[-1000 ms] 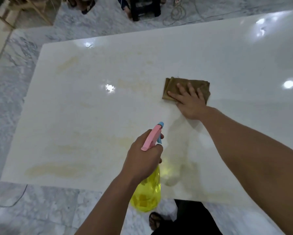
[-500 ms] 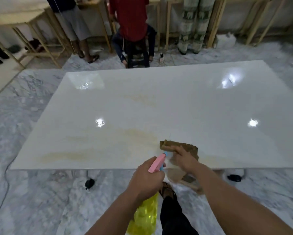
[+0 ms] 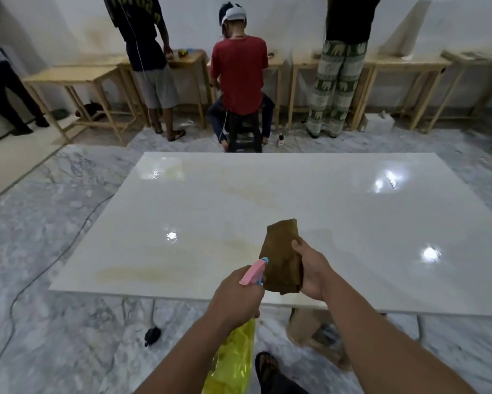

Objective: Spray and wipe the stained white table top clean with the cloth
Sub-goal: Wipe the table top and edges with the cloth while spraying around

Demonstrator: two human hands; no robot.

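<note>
Yellowish streaks still mark the white table top (image 3: 310,194) along its near left edge, at the far left corner and through the middle, so most wiping looks left to do. The left hand (image 3: 236,297) is wrapped shut around the yellow spray bottle (image 3: 233,359), pink trigger forward. The right hand (image 3: 313,273) pinches the brown cloth (image 3: 281,251), lifted off the surface near the front edge.

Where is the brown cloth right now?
The brown cloth is lifted off the white table, held in the right hand, just right of the spray bottle in the left hand.
</note>
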